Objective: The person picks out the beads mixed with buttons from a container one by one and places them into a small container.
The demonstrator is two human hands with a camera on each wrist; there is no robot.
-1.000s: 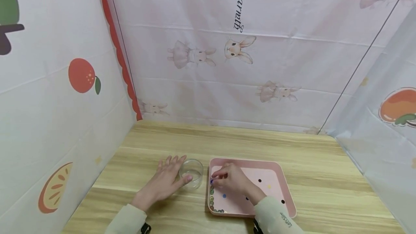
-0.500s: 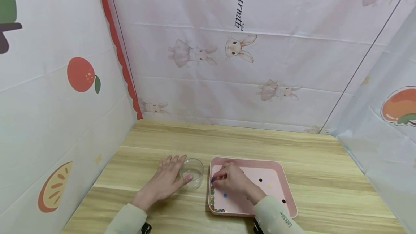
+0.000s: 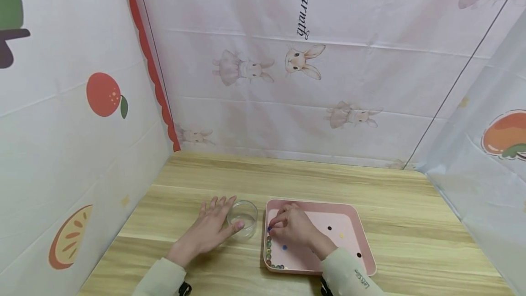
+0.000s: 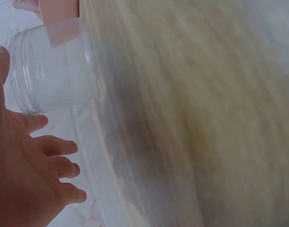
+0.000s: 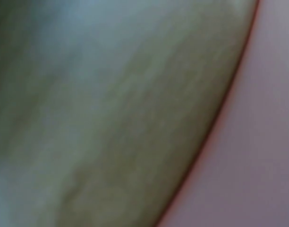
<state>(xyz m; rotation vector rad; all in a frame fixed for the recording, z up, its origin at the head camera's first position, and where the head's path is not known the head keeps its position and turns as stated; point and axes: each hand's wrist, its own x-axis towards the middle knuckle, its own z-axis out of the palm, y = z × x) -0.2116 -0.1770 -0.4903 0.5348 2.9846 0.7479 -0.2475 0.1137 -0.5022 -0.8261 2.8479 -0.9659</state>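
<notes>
In the head view my right hand (image 3: 297, 226) reaches into a pink tray (image 3: 365, 241). Its thumb and index finger pinch a small blue marble (image 3: 269, 229) by the tray's left wall. Below that marble, several glass marbles (image 3: 269, 250) form a line down the left wall and round the near corner. My left hand (image 3: 207, 229) lies beside a clear jar (image 3: 242, 219), thumb over the rim and fingers stretched out along its left side. In the left wrist view the jar (image 4: 55, 66) has no lid, and the index fingertip is right at its rim.
On the tray floor are flat dots: blue (image 3: 285, 247), black (image 3: 329, 228) and yellow (image 3: 341, 235). The wooden table (image 3: 213, 168) meets printed cloth walls (image 3: 263, 118) at the back and both sides. The right wrist view is a blur of table and pink tray edge (image 5: 258, 156).
Almost nothing differs. The head view has shifted slightly, and my right fingers stay on the blue marble at the left wall. The left hand keeps its place at the jar.
</notes>
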